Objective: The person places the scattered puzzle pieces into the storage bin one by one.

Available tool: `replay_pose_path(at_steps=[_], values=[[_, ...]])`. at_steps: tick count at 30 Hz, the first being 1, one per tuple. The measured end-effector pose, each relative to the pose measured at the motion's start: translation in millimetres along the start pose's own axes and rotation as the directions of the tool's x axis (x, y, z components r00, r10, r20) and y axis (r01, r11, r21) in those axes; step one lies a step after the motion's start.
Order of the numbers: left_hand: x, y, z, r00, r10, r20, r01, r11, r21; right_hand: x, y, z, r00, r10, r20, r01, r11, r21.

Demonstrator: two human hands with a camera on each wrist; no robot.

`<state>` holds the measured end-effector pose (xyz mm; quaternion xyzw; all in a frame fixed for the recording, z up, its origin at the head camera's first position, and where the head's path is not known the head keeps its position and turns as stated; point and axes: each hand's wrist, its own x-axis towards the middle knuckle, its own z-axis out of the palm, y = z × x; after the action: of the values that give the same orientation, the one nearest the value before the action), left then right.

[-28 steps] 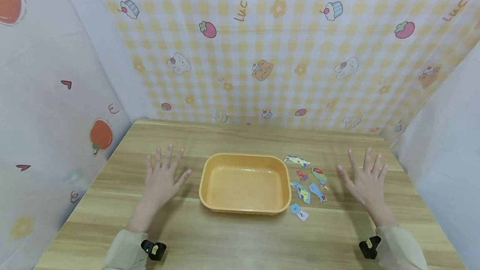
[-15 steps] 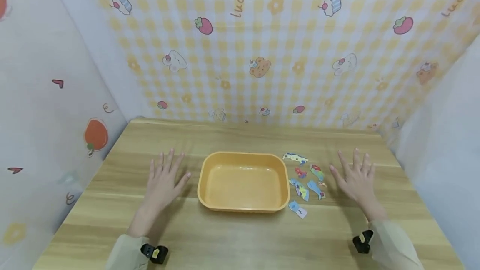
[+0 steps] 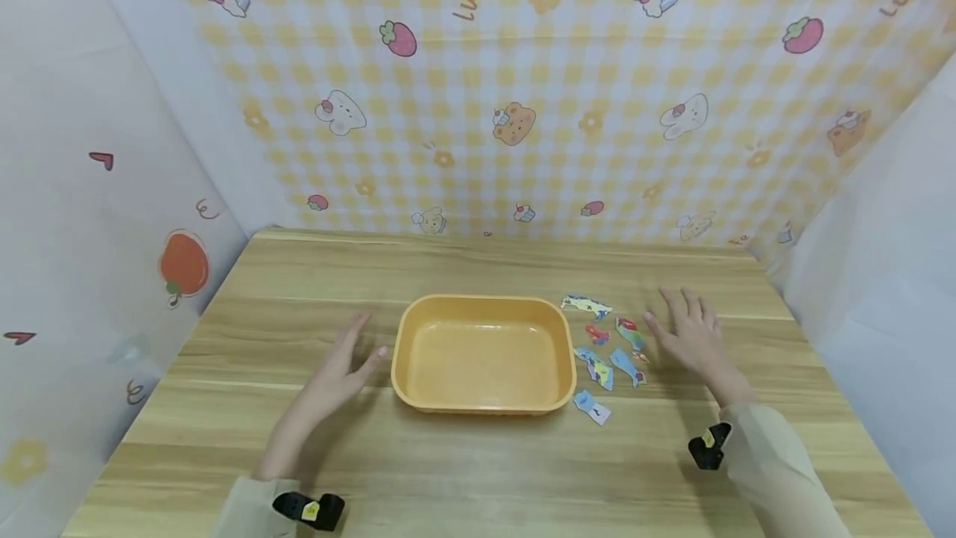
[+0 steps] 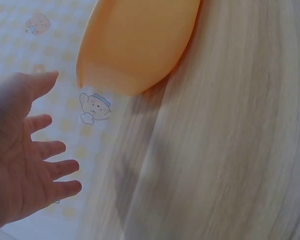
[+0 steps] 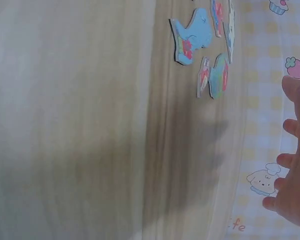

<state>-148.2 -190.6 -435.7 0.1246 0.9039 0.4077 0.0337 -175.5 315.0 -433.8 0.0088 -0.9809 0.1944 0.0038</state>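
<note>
A shallow orange-yellow plastic tray [image 3: 484,408] stands in the middle of the wooden table. Left of it is my left hand [image 3: 332,380], palm turned toward the tray, thumb apart from the fingers and holding nothing. Several small flat printed cutouts lie right of the tray, among them a blue tail-shaped piece [image 3: 626,366], a red piece [image 3: 597,335], a green and red piece [image 3: 630,332] and a blue and white piece [image 3: 592,407]. My right hand [image 3: 690,339] hovers right of these pieces with fingers spread, its thumb nearest the green and red one.
A yellow checked cloth [image 3: 553,106] with cartoon prints hangs behind the table's back edge. White cloth walls [image 3: 97,272] flank the left and right sides. Bare wooden tabletop [image 3: 485,480] stretches in front of the tray.
My left hand has turned from palm down to thumb up, facing the tray. My right hand has moved left toward the cutouts. The camera view has shifted slightly; tray and pieces lie as before.
</note>
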Motion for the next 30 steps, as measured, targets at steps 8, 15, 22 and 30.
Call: replay_pose_path(at_steps=[8,15,22,30], values=[[-1.7,4.8,6.2,0.999,-0.008,0.049,0.015,0.989,-0.144,13.2,-4,-6,0.998,0.022,0.056,-0.025,0.998,0.062],[-4.4,4.2,11.0,0.997,-0.007,0.082,0.023,0.980,-0.197,22.4,-9,-11,0.996,0.026,0.090,-0.035,0.995,0.092],[-3.2,1.9,13.5,0.993,-0.031,0.113,0.060,0.964,-0.258,33.2,-12,-11,0.994,0.026,0.108,-0.039,0.992,0.119],[-1.9,1.0,16.3,0.989,-0.073,0.129,0.111,0.942,-0.318,45.7,-18,-4,0.993,-0.014,0.119,-0.001,0.993,0.122]])
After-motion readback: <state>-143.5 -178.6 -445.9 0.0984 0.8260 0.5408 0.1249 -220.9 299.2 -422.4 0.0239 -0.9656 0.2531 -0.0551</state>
